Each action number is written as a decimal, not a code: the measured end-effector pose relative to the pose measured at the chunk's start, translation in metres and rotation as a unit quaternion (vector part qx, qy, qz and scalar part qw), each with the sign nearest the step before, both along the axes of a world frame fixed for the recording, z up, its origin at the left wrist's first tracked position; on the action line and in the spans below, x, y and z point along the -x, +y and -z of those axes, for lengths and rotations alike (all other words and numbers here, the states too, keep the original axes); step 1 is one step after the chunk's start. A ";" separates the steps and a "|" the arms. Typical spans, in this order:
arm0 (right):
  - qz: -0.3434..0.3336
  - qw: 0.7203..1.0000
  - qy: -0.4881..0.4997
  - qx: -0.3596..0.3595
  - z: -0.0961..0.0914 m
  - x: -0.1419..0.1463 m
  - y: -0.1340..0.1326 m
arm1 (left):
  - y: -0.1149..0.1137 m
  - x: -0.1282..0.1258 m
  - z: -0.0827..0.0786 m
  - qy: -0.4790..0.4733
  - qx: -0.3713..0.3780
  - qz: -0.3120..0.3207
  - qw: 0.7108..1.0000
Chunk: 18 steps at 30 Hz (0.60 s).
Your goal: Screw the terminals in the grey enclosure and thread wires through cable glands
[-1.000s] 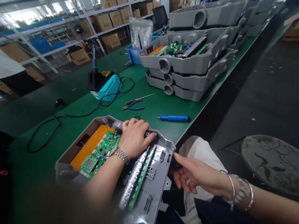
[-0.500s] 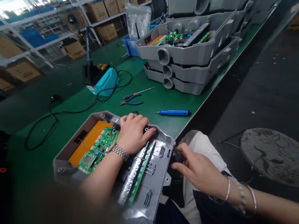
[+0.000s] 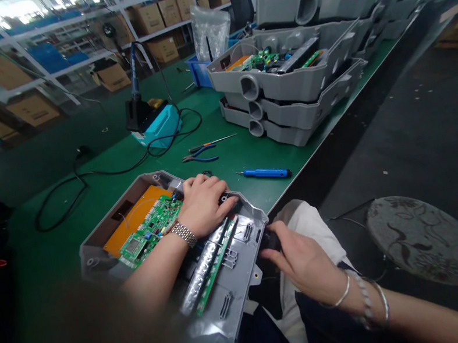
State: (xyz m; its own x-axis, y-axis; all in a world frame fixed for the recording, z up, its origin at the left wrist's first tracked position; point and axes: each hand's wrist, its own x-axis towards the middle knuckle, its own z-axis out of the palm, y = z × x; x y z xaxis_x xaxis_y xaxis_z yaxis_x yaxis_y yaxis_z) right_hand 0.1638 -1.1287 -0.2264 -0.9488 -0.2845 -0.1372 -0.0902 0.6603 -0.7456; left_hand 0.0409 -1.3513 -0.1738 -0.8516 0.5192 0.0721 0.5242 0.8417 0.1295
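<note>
L hand [image 3: 203,204] rests palm-down, fingers lightly curved and not gripping, across the open grey housing [image 3: 240,287] at lower center, metal watch [image 3: 184,235] on wrist, forearm coming in from lower left. Housing lies at bench edge, one half on the green bench [image 3: 228,166], the other w/ long PCBs [image 3: 214,263] reaching out over the person's lap. R hand [image 3: 302,259], bangles [image 3: 364,298] on wrist, comes in from lower right, fingers curled around a dark part [image 3: 271,241] at housing's right edge; fingers hide most of it, so can't tell what it is. Green PCB [image 3: 151,232] and orange sheet [image 3: 131,218] fill the other half. Dark blur at lower left hides housing's near corner. Blue screwdriver [image 3: 265,174] and pliers [image 3: 200,156] lie just beyond; soldering station [image 3: 157,128] further back, stacked grey housings [image 3: 284,85] upper right, boxed shelves [image 3: 55,42] along top.
</note>
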 end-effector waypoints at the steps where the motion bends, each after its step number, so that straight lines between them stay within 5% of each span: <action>1: 0.004 0.996 -0.063 0.057 -0.001 0.003 0.001 | 0.000 0.000 0.000 0.000 0.000 0.000 1.000; 4: -0.001 0.920 -0.318 0.230 -0.005 0.014 0.004 | 0.000 -0.001 0.000 0.002 0.002 0.001 1.000; 6: -0.016 0.863 -0.420 0.280 -0.007 0.019 0.004 | -0.001 -0.001 0.001 0.004 0.003 0.002 1.000; 7: -0.027 0.862 -0.420 0.281 -0.007 0.020 0.003 | -0.001 -0.001 0.001 0.005 0.004 0.003 1.000; 9: -0.037 0.924 -0.310 0.222 -0.006 0.016 0.003 | -0.002 -0.001 0.001 0.007 0.005 0.002 1.000; 11: -0.028 0.990 -0.112 0.078 -0.003 0.009 0.002 | -0.002 -0.001 0.002 0.009 0.006 0.002 1.000; 13: -0.021 0.996 0.057 -0.063 0.002 0.002 0.002 | -0.001 0.000 0.002 0.010 0.009 0.004 1.000; 15: -0.016 0.987 0.113 -0.117 0.004 -0.002 0.004 | -0.001 0.000 0.002 0.010 0.010 0.003 1.000; 18: -0.008 1.000 0.001 -0.011 0.002 0.001 0.007 | -0.001 0.001 0.002 0.005 0.007 0.003 1.000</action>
State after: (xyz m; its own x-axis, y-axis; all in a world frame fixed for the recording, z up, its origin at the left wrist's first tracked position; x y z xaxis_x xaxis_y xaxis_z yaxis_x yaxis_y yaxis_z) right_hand 0.1628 -1.1220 -0.2282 -0.9443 -0.2969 -0.1417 -0.1022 0.6742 -0.7314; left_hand 0.0404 -1.3524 -0.1759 -0.8478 0.5252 0.0741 0.5304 0.8403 0.1124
